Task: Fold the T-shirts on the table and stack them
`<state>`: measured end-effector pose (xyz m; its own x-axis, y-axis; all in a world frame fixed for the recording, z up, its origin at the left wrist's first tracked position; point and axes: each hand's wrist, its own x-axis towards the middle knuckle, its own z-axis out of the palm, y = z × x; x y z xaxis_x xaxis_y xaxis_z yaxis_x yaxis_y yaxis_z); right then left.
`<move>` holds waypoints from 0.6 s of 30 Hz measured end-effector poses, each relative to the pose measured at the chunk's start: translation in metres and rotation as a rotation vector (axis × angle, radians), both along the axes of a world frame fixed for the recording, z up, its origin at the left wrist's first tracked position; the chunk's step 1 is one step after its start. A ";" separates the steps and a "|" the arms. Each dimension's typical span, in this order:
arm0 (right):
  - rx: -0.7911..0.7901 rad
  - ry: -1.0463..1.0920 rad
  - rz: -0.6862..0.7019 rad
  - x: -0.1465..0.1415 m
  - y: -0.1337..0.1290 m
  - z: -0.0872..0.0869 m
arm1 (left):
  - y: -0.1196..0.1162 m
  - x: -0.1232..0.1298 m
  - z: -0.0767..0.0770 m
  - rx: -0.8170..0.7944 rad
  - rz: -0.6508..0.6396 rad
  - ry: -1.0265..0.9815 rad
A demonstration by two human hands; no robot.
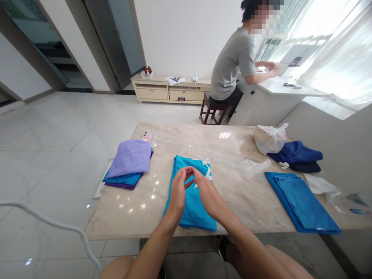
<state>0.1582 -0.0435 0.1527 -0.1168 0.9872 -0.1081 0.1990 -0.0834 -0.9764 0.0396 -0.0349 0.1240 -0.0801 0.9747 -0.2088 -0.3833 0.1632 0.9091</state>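
Note:
A folded bright blue cloth [194, 215] with a white print lies at the middle of the table's near side. Over it are my left hand [179, 190] and my right hand [207, 190], their fingertips meeting in a peak with a gap between the palms. Fingers are stretched out on both, and neither holds anything. Whether the hands touch the cloth is hard to tell. To the left sits a stack of folded cloths, a lilac one [130, 157] on top of blue and purple ones. Another folded blue cloth [308, 203] rests at the right.
The marble-look table [116, 217] has a phone [147, 136] behind the stack. At its right are a white plastic bag [270, 137], dark blue cloth [298, 153] and clear plastic packaging [348, 203]. A person [232, 62] sits at a white desk behind. A white cable [49, 221] curves at lower left.

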 end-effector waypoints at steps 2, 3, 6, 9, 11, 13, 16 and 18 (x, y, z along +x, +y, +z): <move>-0.025 -0.013 -0.034 -0.003 0.003 -0.005 | 0.002 0.000 0.000 -0.003 0.023 -0.022; -0.039 -0.017 -0.052 -0.004 0.004 -0.008 | 0.002 0.000 0.000 -0.010 0.030 -0.039; -0.052 -0.004 -0.075 -0.006 0.006 -0.015 | 0.003 -0.001 -0.003 -0.046 0.044 -0.099; -0.031 -0.002 -0.072 -0.006 0.007 -0.014 | 0.004 -0.002 -0.007 -0.039 0.082 -0.096; -0.012 -0.009 -0.075 -0.006 0.006 -0.011 | 0.005 -0.002 -0.009 -0.025 0.071 -0.074; 0.006 -0.007 -0.049 -0.006 0.004 -0.008 | 0.005 -0.002 -0.012 -0.036 0.043 -0.053; -0.001 -0.016 -0.006 -0.007 0.003 -0.008 | 0.006 0.001 -0.015 -0.056 0.035 0.016; -0.018 -0.038 -0.011 -0.008 0.002 -0.010 | 0.005 0.004 -0.016 -0.061 0.014 0.045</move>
